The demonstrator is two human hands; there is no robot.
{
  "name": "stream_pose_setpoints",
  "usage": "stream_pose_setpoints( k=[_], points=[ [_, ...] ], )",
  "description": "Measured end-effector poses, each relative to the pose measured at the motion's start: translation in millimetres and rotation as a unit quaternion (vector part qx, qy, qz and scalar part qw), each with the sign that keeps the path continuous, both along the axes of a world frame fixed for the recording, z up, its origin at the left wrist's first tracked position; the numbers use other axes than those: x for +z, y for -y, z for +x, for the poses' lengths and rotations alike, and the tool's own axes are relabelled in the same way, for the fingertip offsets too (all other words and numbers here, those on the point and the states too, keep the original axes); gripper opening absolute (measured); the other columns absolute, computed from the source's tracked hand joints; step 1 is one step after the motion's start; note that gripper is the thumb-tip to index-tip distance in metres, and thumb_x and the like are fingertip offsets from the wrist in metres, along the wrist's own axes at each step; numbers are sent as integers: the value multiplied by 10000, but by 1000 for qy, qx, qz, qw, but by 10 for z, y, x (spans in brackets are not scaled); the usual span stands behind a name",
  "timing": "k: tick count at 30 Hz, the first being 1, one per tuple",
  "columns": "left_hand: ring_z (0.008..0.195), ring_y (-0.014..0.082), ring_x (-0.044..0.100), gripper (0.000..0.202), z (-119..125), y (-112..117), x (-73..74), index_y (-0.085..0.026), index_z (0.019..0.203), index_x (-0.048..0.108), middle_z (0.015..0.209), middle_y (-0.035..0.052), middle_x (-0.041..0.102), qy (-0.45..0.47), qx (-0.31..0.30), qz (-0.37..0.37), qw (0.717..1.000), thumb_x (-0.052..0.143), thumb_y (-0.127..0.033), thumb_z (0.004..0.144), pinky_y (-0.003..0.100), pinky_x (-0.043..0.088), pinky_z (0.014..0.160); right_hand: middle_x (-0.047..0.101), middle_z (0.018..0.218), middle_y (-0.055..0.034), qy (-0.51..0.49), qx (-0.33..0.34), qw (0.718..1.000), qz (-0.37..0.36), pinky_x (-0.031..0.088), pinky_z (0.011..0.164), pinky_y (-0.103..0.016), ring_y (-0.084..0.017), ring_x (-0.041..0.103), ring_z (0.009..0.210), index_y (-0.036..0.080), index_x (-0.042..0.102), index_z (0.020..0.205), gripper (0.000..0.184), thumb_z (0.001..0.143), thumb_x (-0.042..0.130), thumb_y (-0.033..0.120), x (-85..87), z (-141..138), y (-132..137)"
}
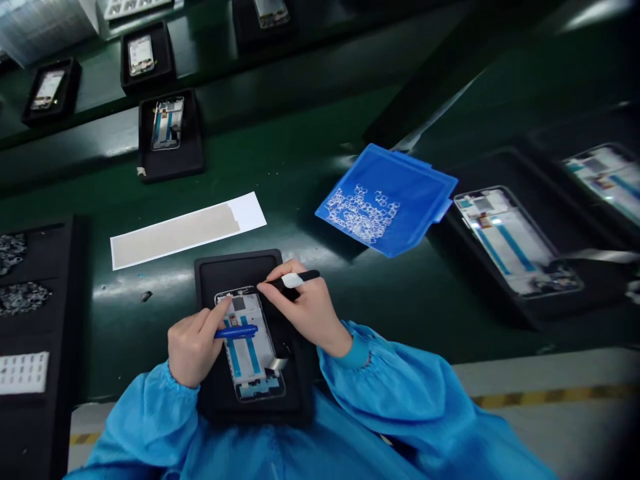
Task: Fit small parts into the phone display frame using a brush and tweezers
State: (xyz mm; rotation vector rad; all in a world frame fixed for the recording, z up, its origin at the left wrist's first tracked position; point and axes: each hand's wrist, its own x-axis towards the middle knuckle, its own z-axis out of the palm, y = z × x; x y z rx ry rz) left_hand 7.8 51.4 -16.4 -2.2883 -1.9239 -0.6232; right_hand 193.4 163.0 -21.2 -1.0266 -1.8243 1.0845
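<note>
An opened phone frame with two blue strips lies in a black foam tray right in front of me. My left hand is closed round a blue pen-like tool, and its index finger rests on the upper left part of the frame. In my right hand I pinch black tweezers with a white patch on the grip. Their tips point at the frame's top edge; whether they hold a small part is too small to tell. A silvery flex strip sticks up at the frame's lower right.
A blue tray of small clear rings stands to the upper right. Beyond my hands lies a white-edged strip sheet. At left is a black parts tray; other phone frames sit in black trays at right and on the back shelf.
</note>
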Motion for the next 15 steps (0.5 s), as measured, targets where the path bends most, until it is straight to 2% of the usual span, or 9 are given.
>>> stream_pose_setpoints(
  k=[4,11,15],
  points=[
    [537,99,605,331,7,29,-20,-159,1076,667,630,-27,628,28,-6,6,1000,461,-3,869,219,483,532,634,698,-3,30,19,999,23,482,526,-275,-160,614,572,211,583,802,165,906,632,329,5,-22,23],
    [550,103,611,300,10,18,-43,-149,1053,673,645,-28,637,46,-1,-5,999,473,-7,881,226,481,547,648,703,-5,52,36,997,44,481,536,-274,-163,642,602,201,585,793,172,925,623,303,-29,-28,26],
    [549,113,599,284,6,34,-71,-138,1053,684,641,-21,620,33,2,-9,999,487,-21,885,237,473,555,650,714,0,37,40,995,82,503,566,-265,-159,653,631,199,585,800,143,924,629,256,-38,-42,43]
  ],
)
